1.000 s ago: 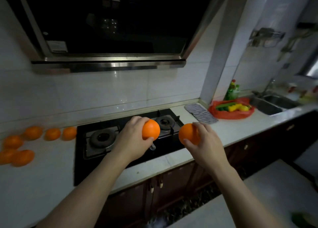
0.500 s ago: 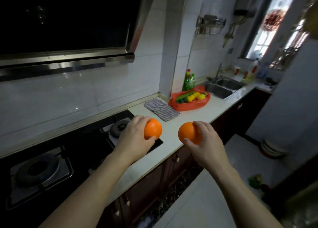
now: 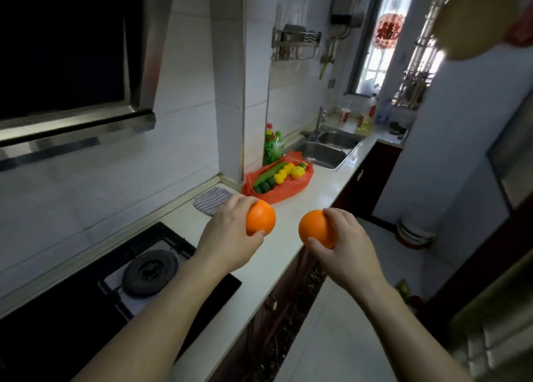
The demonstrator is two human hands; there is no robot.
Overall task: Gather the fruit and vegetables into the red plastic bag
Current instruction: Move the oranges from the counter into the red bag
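Note:
My left hand (image 3: 227, 234) grips one orange (image 3: 261, 221) above the white counter, just past the stove. My right hand (image 3: 346, 243) holds a second orange (image 3: 315, 229) out over the counter's front edge. The two oranges are side by side, a small gap apart. Further along the counter, beside the sink, lies the red plastic bag (image 3: 288, 190), open and flat. On it rest a long green vegetable (image 3: 269, 172), dark green round ones (image 3: 264, 185) and several yellow fruits (image 3: 288, 171). The bag is well beyond both hands.
A black gas stove (image 3: 150, 272) fills the near left counter under the range hood (image 3: 72, 122). A striped cloth (image 3: 212, 200) lies between stove and bag. Green bottles (image 3: 272, 148) stand behind the bag, then a double steel sink (image 3: 326, 148). White floor runs to the right.
The view has swung right along the counter: the loose oranges on the left have left the picture and the red bag is nearer. Both hands still hold their oranges, carried toward the bag.

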